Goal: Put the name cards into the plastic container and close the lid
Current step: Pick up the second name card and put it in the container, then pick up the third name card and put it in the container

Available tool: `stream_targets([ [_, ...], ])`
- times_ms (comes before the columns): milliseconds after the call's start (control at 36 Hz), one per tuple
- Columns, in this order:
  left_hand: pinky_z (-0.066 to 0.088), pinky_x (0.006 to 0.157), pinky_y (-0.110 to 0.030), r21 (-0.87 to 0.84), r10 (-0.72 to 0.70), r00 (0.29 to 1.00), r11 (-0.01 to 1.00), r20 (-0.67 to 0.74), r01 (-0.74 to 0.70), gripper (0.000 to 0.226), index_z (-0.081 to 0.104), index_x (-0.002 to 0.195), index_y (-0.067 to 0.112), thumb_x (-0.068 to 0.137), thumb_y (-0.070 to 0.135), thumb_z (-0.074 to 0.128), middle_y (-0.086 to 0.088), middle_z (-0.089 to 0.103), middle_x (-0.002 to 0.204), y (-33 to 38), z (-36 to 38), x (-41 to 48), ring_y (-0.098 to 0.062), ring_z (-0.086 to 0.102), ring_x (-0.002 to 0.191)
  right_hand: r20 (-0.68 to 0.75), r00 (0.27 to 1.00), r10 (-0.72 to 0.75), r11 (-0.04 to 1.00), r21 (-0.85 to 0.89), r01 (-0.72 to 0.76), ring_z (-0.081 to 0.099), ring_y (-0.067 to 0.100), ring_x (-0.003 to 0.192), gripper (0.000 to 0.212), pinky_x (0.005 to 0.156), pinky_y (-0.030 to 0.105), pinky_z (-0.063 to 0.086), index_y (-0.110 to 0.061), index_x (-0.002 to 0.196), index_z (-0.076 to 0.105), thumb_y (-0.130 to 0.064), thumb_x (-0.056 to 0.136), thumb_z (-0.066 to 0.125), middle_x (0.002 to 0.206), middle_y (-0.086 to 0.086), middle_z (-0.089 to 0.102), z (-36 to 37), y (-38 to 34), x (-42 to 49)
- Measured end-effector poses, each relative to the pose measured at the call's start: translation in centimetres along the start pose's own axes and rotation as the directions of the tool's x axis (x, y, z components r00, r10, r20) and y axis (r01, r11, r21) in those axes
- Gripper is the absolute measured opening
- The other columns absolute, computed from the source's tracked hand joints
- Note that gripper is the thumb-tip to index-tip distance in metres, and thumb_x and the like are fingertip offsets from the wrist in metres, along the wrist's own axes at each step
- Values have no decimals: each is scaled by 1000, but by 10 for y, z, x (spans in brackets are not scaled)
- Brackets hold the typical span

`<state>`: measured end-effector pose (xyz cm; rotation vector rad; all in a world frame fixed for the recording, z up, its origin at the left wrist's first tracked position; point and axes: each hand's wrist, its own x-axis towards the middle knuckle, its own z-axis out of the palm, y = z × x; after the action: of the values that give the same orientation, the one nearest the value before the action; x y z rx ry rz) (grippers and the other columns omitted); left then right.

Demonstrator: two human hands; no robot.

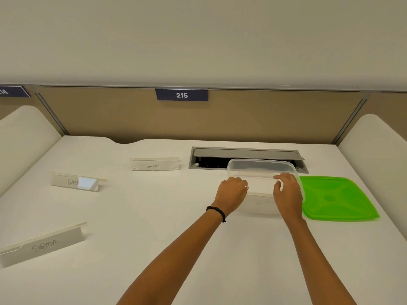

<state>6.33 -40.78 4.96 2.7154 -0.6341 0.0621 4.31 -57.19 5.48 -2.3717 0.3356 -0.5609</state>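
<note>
Both hands, left hand (pixel 234 190) and right hand (pixel 287 191), grip a name card (pixel 259 188) inside the clear container (pixel 261 167). The green lid (pixel 337 198) lies just beside the container.

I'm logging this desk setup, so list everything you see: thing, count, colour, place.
Name cards on the desk: three, white, left and middle: SIGMA near left, one starting GAM behind it, LION at the back.
Name card in hand: one, white, held over the container.
Container: one, clear plastic, open, right of centre.
Lid: one, green, flat on the desk right of the container.
Cable hatch: one, grey, open, behind the container.
Number sign: one, dark blue, reads 215, on the partition.
Desk: one, white.
Wristband: one, black, left wrist.
Left hand: grips the card's left end.
Right hand: grips its right end.
</note>
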Motion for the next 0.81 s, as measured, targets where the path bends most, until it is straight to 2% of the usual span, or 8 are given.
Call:
stream_targets([
  [111, 46, 82, -36, -33, 22, 997, 999, -71, -24, 32, 60, 113, 10, 100, 21, 33, -9, 64, 113, -20, -12, -19, -26, 56, 101, -27, 999, -25, 998, 50, 26, 56, 30, 114, 26, 93, 36, 47, -3, 108, 64, 1, 91, 45, 124, 16, 59, 8, -21, -16],
  [222, 49, 84, -36, -47, 25, 991, 998, -130, -31, 31, 61, 115, 10, 99, 21, 36, -9, 65, 115, -47, -24, -42, -25, 58, 103, -36, 997, -69, 993, 94, 72, 58, 31, 111, 29, 93, 37, 48, -3, 112, 62, 4, 89, 46, 122, 16, 61, 19, -43, -37],
  [389, 49, 86, -37, -31, -42, 990, 999, -132, 39, 30, 60, 117, 12, 99, 21, 37, -8, 64, 117, -101, -43, -90, -25, 57, 106, 18, 994, -104, 984, 148, 100, 58, 31, 113, 30, 97, 36, 46, -3, 116, 59, 4, 90, 47, 123, 17, 60, 49, -73, -69],
  [583, 47, 82, -31, -26, -186, 970, 983, -154, 184, 29, 59, 117, 17, 99, 24, 38, -1, 64, 118, -171, -59, -155, -20, 57, 107, 157, 973, -168, 972, 191, 137, 57, 25, 116, 32, 94, 24, 39, -8, 118, 58, 3, 90, 46, 125, 11, 59, 91, -104, -114],
  [806, 47, 88, -31, -33, -319, 933, 947, -169, 318, 30, 55, 123, 17, 98, 26, 41, -1, 61, 124, -246, -73, -229, -20, 54, 115, 364, 898, -245, 964, 192, 185, 50, 20, 124, 33, 99, 30, 42, -12, 126, 53, -8, 94, 45, 135, 6, 51, 136, -148, -161],
])
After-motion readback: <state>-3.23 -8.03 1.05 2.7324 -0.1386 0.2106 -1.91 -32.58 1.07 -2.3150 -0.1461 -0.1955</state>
